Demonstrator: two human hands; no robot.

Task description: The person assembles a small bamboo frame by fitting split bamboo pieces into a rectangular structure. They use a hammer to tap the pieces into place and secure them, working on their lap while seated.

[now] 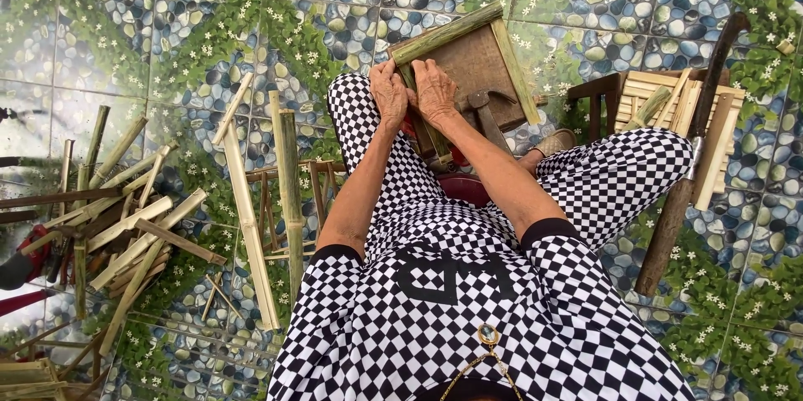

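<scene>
Floor: a tiled floor [125, 25] printed with pebbles and green leaves is seen under everything.
Loose bamboo: a heap of split bamboo strips [125, 225] is spread on the floor, well to the person's left.
Finished piece: a slatted bamboo stool [669, 104] is stood to the right, with a long dark pole [682, 192] leaned across it.
Bamboo frame: a small square bamboo frame [473, 62] is rested over the knees, directly beyond both hands.
Hammer: a hammer [483, 108] is laid on the frame, just beside the right wrist.
Left hand: the left hand [389, 91] is clenched on a green bamboo strip [422, 121] at the frame's near edge.
Right hand: the right hand [435, 90] is closed on the same strip, touching the left.
</scene>
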